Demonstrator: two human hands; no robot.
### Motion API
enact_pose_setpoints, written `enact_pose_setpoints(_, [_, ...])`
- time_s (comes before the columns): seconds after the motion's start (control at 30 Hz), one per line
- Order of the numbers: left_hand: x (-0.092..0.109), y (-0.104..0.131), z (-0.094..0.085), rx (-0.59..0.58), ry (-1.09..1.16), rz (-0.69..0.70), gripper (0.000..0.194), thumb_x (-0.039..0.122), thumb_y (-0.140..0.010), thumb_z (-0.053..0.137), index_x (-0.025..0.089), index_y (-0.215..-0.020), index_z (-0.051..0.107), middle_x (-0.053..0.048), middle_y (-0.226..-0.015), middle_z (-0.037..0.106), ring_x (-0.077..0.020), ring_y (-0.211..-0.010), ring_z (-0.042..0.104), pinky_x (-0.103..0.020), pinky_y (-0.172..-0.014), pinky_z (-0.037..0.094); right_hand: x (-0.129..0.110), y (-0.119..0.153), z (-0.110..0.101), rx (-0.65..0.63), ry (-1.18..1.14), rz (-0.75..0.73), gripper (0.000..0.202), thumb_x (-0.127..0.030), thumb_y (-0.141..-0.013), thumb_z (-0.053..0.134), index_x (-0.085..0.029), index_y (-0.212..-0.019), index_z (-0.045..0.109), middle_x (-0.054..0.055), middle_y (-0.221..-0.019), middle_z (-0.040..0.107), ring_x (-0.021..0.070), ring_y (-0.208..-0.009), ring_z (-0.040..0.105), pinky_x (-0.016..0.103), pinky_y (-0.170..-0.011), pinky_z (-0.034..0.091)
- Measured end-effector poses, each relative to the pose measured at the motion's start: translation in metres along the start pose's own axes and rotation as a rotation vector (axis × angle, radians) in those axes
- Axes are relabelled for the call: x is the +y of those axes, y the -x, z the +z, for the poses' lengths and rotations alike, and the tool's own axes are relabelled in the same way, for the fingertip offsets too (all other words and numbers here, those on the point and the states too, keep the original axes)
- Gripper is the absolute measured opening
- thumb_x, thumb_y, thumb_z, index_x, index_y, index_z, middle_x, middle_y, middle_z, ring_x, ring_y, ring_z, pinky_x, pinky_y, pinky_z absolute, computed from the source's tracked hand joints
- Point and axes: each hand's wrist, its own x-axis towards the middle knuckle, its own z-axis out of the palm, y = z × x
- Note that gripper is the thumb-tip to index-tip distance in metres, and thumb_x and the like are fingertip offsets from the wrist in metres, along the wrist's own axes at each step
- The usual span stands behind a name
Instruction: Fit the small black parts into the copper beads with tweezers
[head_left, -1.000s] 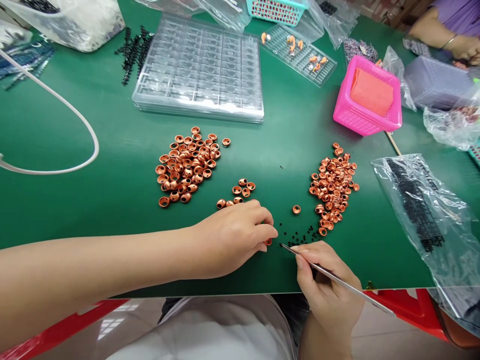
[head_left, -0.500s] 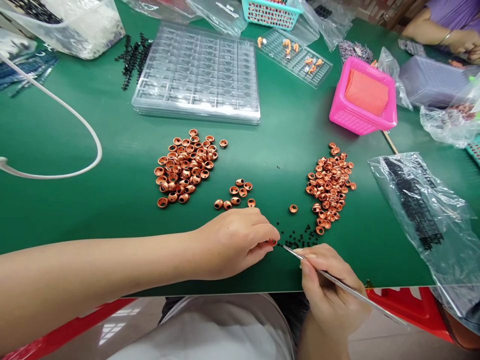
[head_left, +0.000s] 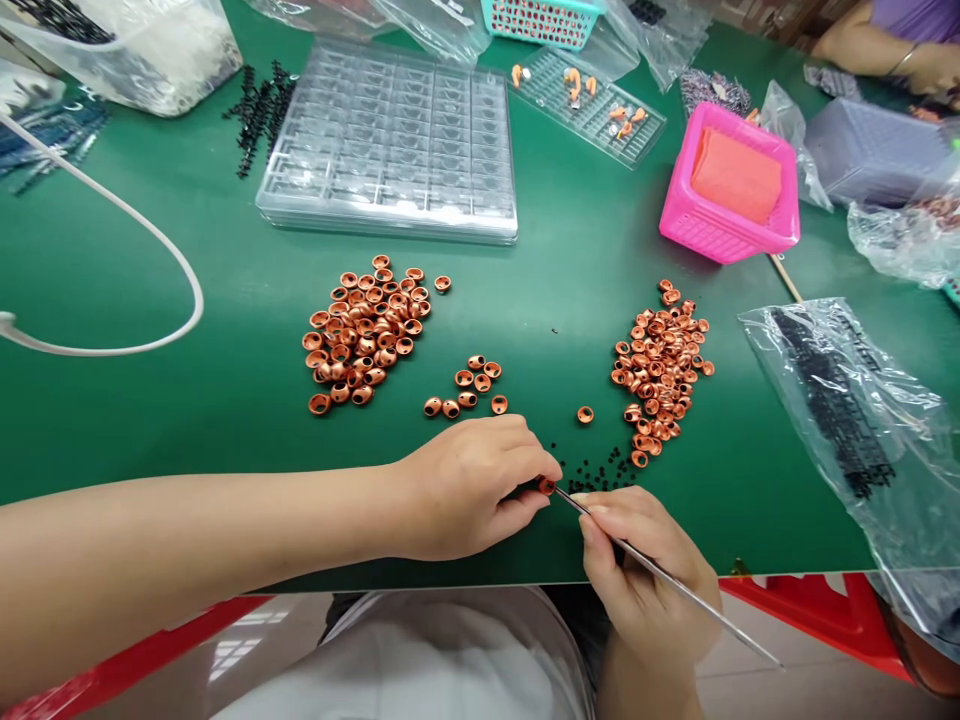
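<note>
My left hand (head_left: 472,487) pinches a small copper-coloured cup (head_left: 547,486) with a hole in it, between thumb and forefinger just above the table. My right hand (head_left: 652,570) grips slim metal tweezers (head_left: 675,580), whose pointed tip reaches into the cup's opening. Whether the tip carries anything is too small to make out. Tiny black pieces (head_left: 600,472) lie scattered beyond the right fingers. Beside the left hand sit several loose copper cups (head_left: 465,379). Larger heaps of copper cups stand to the left (head_left: 367,335) and right (head_left: 664,365).
Stacked clear plastic trays (head_left: 390,150) lie at the back, near black sprue parts (head_left: 259,110). A pink basket (head_left: 727,235) and a clear bag of black parts (head_left: 832,400) are to the right. A white cable (head_left: 150,215) curves at left. Another person's arm (head_left: 862,45) rests far right.
My right hand has moved left, bringing the tweezers' tip from just beside the cup to its opening. The left hand keeps its pinch on the cup, which now shows more.
</note>
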Motion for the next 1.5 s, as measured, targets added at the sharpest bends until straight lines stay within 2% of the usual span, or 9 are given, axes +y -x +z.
enact_pose_setpoints(0.33, [-0.0006,0.0005,-0.0005,-0.009,-0.003,0.006,0.013,0.012,-0.09,0.056,0.011,-0.097,0.067,-0.006,-0.083,0.068,-0.0167,-0.076,0.057,-0.029,-0.069,0.047,0.0013,-0.0003,-0.002,-0.047,0.036,-0.05,0.041,0.006,-0.076,0.066,-0.02,-0.108,0.064,0.005,-0.095,0.073,0.0167,-0.083,0.071,0.032,-0.069,0.058])
enact_pose_setpoints(0.53, [-0.0008,0.0,-0.0003,-0.01,-0.001,0.003,0.013,0.012,-0.09,0.056,0.012,-0.098,0.066,-0.006,-0.084,0.069,-0.0162,-0.076,0.057,-0.029,-0.069,0.048,0.0007,0.0005,-0.0009,-0.042,0.078,-0.054,0.037,0.002,-0.078,0.067,-0.021,-0.106,0.063,0.004,-0.094,0.074,0.0166,-0.08,0.072,0.031,-0.068,0.059])
enact_pose_setpoints(0.73, [-0.0011,0.0011,0.0002,-0.011,-0.009,0.007,0.013,0.014,-0.093,0.055,0.011,-0.099,0.066,-0.007,-0.086,0.069,-0.017,-0.077,0.058,-0.029,-0.07,0.048,0.0026,0.0022,-0.0026,-0.073,0.129,-0.067,0.041,0.0,-0.079,0.067,-0.025,-0.111,0.061,0.004,-0.095,0.074,0.0167,-0.082,0.071,0.032,-0.068,0.06])
enact_pose_setpoints(1.07, [-0.0017,0.001,-0.0002,-0.04,-0.025,0.004,0.014,0.014,-0.095,0.053,0.012,-0.101,0.065,-0.007,-0.087,0.069,-0.0175,-0.079,0.057,-0.03,-0.071,0.048,0.0028,0.0022,-0.004,-0.088,0.187,-0.168,0.038,0.002,-0.077,0.069,-0.019,-0.108,0.062,0.006,-0.098,0.073,0.0161,-0.086,0.069,0.032,-0.071,0.059])
enact_pose_setpoints(1.37, [-0.0022,0.0014,-0.0006,-0.045,-0.017,0.004,0.013,0.016,-0.095,0.052,0.013,-0.101,0.064,-0.007,-0.088,0.069,-0.0176,-0.079,0.057,-0.03,-0.072,0.048,0.0018,0.0018,-0.0031,-0.048,0.146,-0.148,0.04,0.003,-0.076,0.068,-0.02,-0.108,0.063,0.006,-0.097,0.073,0.0171,-0.083,0.07,0.032,-0.067,0.06])
enact_pose_setpoints(1.5, [-0.0018,0.0014,-0.0013,-0.049,-0.02,0.001,0.014,0.016,-0.096,0.051,0.014,-0.101,0.064,-0.007,-0.088,0.069,-0.0175,-0.08,0.058,-0.03,-0.072,0.048,0.0023,0.0027,-0.0039,-0.07,0.137,-0.115,0.041,0.002,-0.078,0.067,-0.022,-0.111,0.062,0.005,-0.098,0.074,0.0168,-0.084,0.071,0.032,-0.068,0.06])
